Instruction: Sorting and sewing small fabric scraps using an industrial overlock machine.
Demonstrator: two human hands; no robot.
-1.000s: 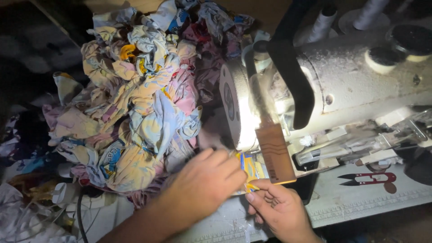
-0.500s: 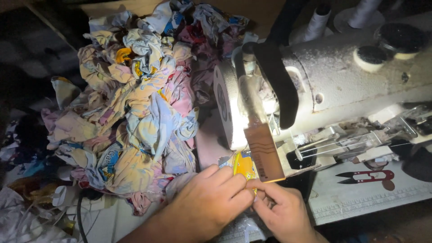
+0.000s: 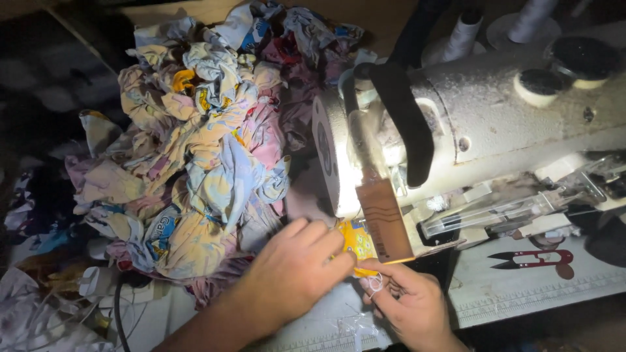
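Both hands have barely shifted: left hand (image 3: 297,267) presses the yellow fabric (image 3: 357,242) flat; right hand (image 3: 407,300) pinches white thread (image 3: 374,283).

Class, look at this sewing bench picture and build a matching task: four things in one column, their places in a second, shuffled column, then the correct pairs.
Things
1. thread snips
2. heap of fabric scraps
3. yellow fabric piece
4. thread cones

Places
A. behind the sewing machine
B. left of the machine
C. on the table, right of the hands
D. at the fingertips of the left hand, under the machine head

Pairs: 1-C, 2-B, 3-D, 4-A
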